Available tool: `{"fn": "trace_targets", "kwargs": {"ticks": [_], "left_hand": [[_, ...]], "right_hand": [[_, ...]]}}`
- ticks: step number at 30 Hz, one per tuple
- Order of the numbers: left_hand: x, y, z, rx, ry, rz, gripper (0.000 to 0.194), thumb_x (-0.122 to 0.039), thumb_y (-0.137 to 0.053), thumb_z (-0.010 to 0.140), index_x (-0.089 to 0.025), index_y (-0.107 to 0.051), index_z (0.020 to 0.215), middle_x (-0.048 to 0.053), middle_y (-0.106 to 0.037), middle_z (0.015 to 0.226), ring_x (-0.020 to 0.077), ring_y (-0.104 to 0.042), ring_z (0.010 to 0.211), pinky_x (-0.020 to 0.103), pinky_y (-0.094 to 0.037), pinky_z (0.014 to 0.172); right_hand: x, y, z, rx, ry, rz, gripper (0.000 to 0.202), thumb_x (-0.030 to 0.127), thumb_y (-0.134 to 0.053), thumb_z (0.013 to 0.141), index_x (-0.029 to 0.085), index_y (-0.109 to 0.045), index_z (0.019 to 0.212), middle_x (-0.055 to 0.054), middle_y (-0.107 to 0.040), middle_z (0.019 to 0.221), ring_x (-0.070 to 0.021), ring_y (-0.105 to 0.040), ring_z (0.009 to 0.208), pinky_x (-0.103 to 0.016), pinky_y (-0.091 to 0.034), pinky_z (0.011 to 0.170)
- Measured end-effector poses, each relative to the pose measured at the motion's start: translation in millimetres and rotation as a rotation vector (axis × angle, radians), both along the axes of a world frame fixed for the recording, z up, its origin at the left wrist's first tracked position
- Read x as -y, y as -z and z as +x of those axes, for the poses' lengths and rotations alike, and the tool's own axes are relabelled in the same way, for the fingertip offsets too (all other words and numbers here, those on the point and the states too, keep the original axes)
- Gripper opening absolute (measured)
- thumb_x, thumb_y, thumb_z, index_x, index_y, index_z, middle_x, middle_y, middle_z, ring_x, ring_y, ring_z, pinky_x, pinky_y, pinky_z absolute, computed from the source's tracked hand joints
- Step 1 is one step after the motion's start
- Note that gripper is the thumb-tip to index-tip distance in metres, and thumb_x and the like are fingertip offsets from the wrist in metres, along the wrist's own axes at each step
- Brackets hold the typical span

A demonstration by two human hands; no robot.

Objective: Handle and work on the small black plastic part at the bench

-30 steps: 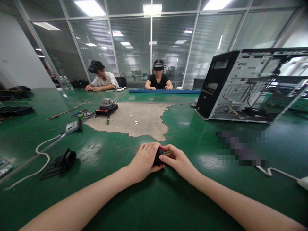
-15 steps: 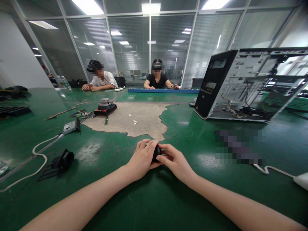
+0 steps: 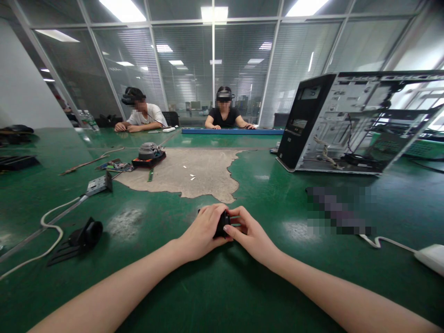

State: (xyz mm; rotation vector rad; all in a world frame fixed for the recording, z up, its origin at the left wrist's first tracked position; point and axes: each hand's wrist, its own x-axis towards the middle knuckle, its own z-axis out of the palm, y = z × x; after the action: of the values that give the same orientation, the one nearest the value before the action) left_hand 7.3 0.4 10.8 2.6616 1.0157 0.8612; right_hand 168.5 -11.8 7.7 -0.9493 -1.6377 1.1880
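Between my two hands is a small black part [image 3: 223, 225], held just above the green tabletop [image 3: 222, 296]. My left hand [image 3: 201, 231] wraps over its left side and top, so most of its shape is hidden. On its right end, the thumb and fingertips of my right hand [image 3: 252, 235] pinch the edge. A dark corner of the part shows past the left knuckles. What kind of part it is I cannot make out.
An opened computer case [image 3: 305, 125] stands at the right. To the left lie a black bracket-like piece [image 3: 81, 238], a metal box [image 3: 99, 183] and a heatsink fan [image 3: 149, 152]. A blurred-out strip [image 3: 338, 210] and white adapter [image 3: 432, 258] lie right. Two people sit opposite.
My left hand has flattened further over the black part, and more of the part's right side shows. The whole view has shifted slightly. My right hand keeps its pinch.
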Motion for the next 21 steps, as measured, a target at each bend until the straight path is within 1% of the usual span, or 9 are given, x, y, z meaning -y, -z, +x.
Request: {"fn": "trace_targets", "kwargs": {"ticks": [6, 13, 18, 21], "left_hand": [[0.6, 0.4, -1.7, -0.022, 0.013, 0.019, 0.059, -0.028, -0.062, 0.073, -0.018, -0.027, 0.119, 0.011, -0.044, 0.116, 0.0241, -0.040, 0.109, 0.042, -0.034, 0.092], [1.2, -0.5, -1.8, -0.021, 0.015, 0.022, 0.057, -0.028, -0.061, 0.075, -0.019, -0.027, 0.120, 0.011, -0.044, 0.116, 0.0245, -0.040, 0.109, 0.042, -0.034, 0.092], [1.4, 0.1, -1.6, -0.020, 0.011, 0.035, 0.057, -0.023, -0.059, 0.074, -0.020, -0.026, 0.120, 0.011, -0.044, 0.117, 0.0246, -0.041, 0.110, 0.043, -0.034, 0.092], [1.3, 0.2, -1.9, -0.014, 0.016, 0.035, 0.056, -0.024, -0.058, 0.075, -0.020, -0.026, 0.120, 0.011, -0.045, 0.116, 0.0250, -0.041, 0.110, 0.044, -0.034, 0.091]], "right_hand": [[-3.3, 2.0, 0.9, -0.014, 0.016, 0.046, 0.011, 0.028, -0.054, 0.078, 0.021, -0.049, 0.085, 0.001, -0.053, 0.083, -0.0138, -0.055, 0.082, -0.026, -0.049, 0.068], [-3.4, 1.0, 1.1, 0.030, 0.022, -0.006, 0.017, 0.027, -0.054, 0.077, 0.020, -0.049, 0.092, -0.002, -0.054, 0.091, -0.0155, -0.055, 0.086, -0.028, -0.049, 0.069], [0.6, -2.0, 0.4, 0.015, -0.012, 0.042, 0.016, 0.027, -0.056, 0.076, 0.021, -0.049, 0.089, -0.001, -0.052, 0.089, -0.0154, -0.055, 0.085, -0.026, -0.051, 0.065], [0.2, -1.3, 0.1, -0.008, -0.008, 0.028, 0.013, 0.029, -0.054, 0.077, 0.022, -0.049, 0.086, 0.000, -0.052, 0.086, -0.0151, -0.055, 0.082, -0.025, -0.051, 0.062]]}}
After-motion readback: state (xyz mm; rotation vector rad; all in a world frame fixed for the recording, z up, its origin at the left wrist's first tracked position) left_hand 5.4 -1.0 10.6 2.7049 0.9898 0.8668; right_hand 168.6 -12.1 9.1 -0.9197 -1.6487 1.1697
